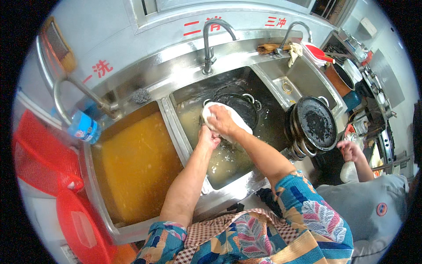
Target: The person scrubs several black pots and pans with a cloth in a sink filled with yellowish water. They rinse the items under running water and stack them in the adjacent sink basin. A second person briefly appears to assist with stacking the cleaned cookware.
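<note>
Over the middle sink basin (280, 132), which holds murky water, my right hand (223, 119) presses down on a smooth white item (242, 122); I cannot tell whether it is a cloth or an oval dish. My left hand (209, 136) is curled at its lower left edge, just under the right hand. Behind the white item, black round pans (235, 99) with small metal loop handles lie partly in the water. A stack of black two-handled pans (315, 123) stands right of the basin, the top one wet.
The left basin (135, 171) holds cloudy orange-brown water. Curved taps (206, 46) rise behind. A steel scourer (141, 96) and a bamboo brush (268, 49) lie on the back ledge. Red plastic baskets (43, 155) stand left. At right, a person in grey (366, 201) works close by.
</note>
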Tool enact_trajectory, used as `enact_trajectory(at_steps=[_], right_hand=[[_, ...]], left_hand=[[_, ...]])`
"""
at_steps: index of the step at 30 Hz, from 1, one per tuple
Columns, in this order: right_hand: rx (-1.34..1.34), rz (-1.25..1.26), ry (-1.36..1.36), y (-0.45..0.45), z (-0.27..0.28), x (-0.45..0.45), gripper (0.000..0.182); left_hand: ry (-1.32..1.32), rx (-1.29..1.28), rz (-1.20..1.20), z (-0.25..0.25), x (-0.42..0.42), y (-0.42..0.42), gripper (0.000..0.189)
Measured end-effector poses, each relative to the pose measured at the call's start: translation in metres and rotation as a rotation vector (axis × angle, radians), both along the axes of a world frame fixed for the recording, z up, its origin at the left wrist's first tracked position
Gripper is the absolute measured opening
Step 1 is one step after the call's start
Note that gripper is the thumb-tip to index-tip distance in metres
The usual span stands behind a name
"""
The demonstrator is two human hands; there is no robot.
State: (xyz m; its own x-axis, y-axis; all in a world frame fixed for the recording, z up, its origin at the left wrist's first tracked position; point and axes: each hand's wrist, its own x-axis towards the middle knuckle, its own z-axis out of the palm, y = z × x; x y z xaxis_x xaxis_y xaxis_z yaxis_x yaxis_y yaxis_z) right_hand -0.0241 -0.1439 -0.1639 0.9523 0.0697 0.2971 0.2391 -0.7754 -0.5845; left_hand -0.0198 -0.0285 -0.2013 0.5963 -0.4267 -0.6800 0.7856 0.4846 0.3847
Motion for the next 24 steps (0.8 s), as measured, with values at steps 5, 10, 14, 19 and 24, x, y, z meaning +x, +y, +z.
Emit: enact_trajectory(at_steps=[5,10,14,19,24], right_hand=[[-0.301,-0.273,-0.174,-0.02,-0.015,0.035,0.04],[-0.583,-0.457,0.076,-0.069,-0.013,-0.005,0.034],[-0.424,-0.37,0.246,-0.037,0.012,-0.06,0.044],[-0.217,-0.306,-0.045,-0.003,-0.007,-0.041,0.036],[-0.449,-0.386,-0.015,-0.066,-0.016,0.026,0.033]], left_hand=[[0.01,0.11,0.087,0.022,-0.008,-0.001,0.034],[-0.08,0.125,0.122,0.013,-0.002,-0.006,0.032],[-0.08,0.18,0.116,0.014,0.006,0.0,0.031],[-0.065,0.229,0.056,0.019,0.002,-0.011,0.03],[-0.063,0.138,0.039,0.022,0.003,-0.012,0.03]])
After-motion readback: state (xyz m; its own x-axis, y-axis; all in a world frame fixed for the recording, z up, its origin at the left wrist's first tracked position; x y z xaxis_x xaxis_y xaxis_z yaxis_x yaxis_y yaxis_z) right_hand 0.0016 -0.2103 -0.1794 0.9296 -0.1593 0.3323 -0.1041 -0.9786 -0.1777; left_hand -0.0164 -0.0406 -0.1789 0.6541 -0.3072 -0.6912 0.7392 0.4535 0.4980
